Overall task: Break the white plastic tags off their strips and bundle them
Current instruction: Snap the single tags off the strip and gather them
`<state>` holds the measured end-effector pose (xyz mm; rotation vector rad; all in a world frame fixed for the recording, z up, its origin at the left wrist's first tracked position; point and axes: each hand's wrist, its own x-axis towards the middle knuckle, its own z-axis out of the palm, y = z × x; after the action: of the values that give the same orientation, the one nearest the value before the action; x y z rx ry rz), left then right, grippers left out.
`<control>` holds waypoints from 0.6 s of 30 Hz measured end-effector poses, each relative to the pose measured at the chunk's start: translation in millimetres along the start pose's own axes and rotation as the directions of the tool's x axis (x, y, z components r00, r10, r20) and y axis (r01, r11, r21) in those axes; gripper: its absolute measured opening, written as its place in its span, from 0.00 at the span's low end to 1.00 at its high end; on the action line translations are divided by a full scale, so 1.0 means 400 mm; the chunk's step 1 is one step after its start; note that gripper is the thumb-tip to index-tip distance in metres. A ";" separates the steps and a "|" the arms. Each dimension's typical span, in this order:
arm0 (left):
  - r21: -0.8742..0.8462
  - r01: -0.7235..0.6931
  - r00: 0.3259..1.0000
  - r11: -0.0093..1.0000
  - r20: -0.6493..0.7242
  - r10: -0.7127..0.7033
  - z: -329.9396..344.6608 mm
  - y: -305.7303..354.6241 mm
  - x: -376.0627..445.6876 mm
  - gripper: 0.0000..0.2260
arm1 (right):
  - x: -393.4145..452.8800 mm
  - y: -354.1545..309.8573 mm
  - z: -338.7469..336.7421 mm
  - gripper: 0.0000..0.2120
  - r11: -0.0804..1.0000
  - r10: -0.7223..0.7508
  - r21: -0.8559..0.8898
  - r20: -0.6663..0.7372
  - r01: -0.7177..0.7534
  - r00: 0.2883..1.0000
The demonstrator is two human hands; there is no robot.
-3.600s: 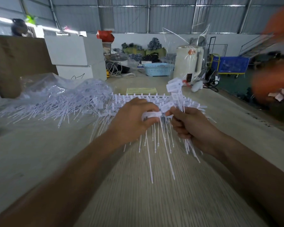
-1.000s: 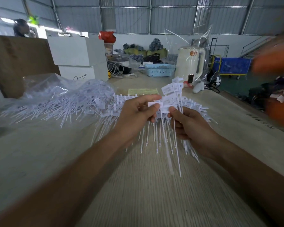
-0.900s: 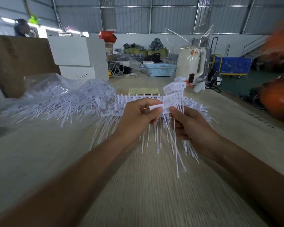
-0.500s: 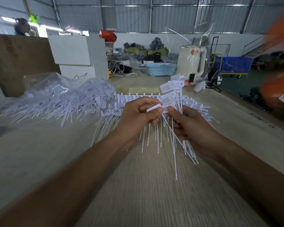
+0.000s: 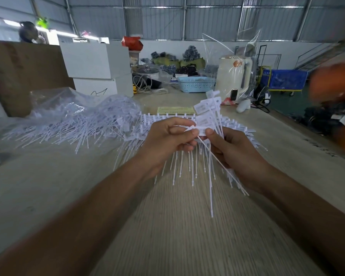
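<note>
Both hands' fingers (image 5: 193, 132) still pinch the tags (image 5: 207, 105), little changed.

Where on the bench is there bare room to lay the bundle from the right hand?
Bare wood lies in front of the hanging tails, between the forearms, and at near left below the loose tag pile. Crowded: the strips behind both hands, and the bag-covered pile. The right hand grips the bundle.

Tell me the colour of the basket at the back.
Light blue basket, clearest in the head view.
</note>
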<state>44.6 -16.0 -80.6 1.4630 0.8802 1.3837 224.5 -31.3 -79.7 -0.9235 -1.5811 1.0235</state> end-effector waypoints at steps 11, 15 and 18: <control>0.025 -0.025 1.000 0.999 -0.012 0.026 0.004 0.006 -0.001 0.01 | -0.002 -0.003 -0.001 0.15 1.000 -0.004 -0.008 0.067 0.004 0.998; 0.015 -0.047 0.996 0.999 -0.077 0.048 0.006 0.012 0.001 0.01 | 0.009 -0.003 -0.012 0.14 0.997 0.016 0.069 0.009 -0.017 1.000; -0.069 -0.044 0.990 0.997 -0.140 0.034 -0.014 0.025 0.008 0.02 | 0.015 -0.002 -0.035 0.15 0.992 0.071 0.108 -0.025 -0.067 0.997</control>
<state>38.4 -15.7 -70.2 1.3486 0.8838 1.5458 236.8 -23.8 -75.1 -0.9204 -1.4646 1.1278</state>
